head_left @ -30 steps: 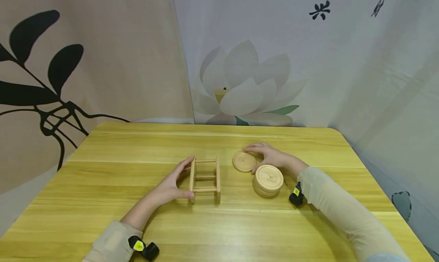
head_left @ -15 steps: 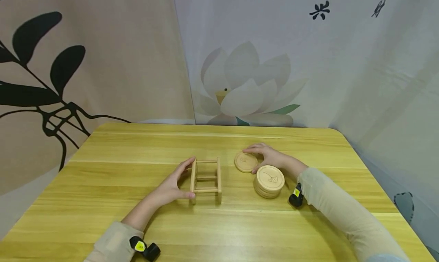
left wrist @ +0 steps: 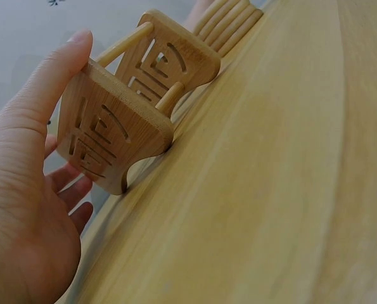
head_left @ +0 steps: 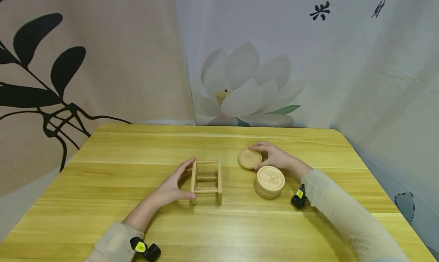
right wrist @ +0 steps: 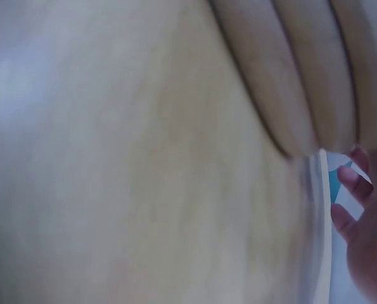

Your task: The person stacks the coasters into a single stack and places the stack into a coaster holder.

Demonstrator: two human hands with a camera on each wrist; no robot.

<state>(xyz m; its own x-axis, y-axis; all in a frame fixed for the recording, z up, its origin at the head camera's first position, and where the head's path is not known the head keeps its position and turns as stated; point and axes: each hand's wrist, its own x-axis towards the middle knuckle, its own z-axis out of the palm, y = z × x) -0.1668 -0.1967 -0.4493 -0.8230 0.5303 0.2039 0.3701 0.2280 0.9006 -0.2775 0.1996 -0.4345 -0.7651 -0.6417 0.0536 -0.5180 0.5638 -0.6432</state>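
My left hand (head_left: 173, 187) grips the left panel of a small wooden coaster holder (head_left: 219, 184), thumb on the near edge and fingers at the far edge. In the left wrist view its two end panels (left wrist: 106, 126) show carved slots, joined by round rods. My right hand (head_left: 277, 158) holds a round wooden coaster (head_left: 249, 159) by its edge between thumb and fingers, just behind the coaster stack (head_left: 270, 180). A ginkgo-leaf design marks the top coaster of that stack. From the right wrist, the stacked rims (right wrist: 289, 82) partly cover my hand (right wrist: 369, 247).
Everything stands on a light wooden table (head_left: 223, 231). Behind it hangs a cloth backdrop (head_left: 137, 64) printed with a lotus, dark leaves and characters. The stack sits close to my right forearm, right of the holder.
My right hand has shifted slightly to the right, and the loose coaster has moved with it. The left hand, the holder and the stack have stayed put.
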